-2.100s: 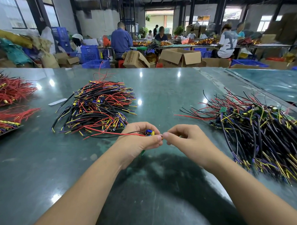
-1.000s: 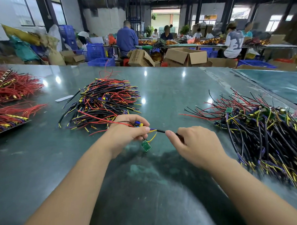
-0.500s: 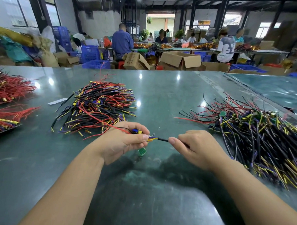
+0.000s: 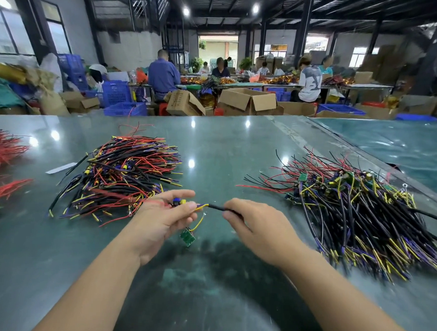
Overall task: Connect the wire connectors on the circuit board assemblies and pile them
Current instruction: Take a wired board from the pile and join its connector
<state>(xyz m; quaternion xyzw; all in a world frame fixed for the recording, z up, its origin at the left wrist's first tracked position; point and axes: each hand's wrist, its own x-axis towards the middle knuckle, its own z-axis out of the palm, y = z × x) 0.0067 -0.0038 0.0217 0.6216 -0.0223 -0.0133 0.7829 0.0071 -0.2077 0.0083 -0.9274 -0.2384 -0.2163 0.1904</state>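
The left hand (image 4: pixel 160 219) is pinching the blue-and-yellow connector (image 4: pixel 178 202); the right hand (image 4: pixel 257 229), now drawn apart, is pinching the black sheathed wire (image 4: pixel 217 207), suggesting the joint is seated and ready for piling.

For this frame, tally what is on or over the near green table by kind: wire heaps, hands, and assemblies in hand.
Mixed-colour wire heaps: 2, the left heap and the right heap
Red wire bundles at the left edge: 2, upper and lower
Hands: 2, left hand and right hand
Assembly in hand: 1, with a hanging green board
Total: 7
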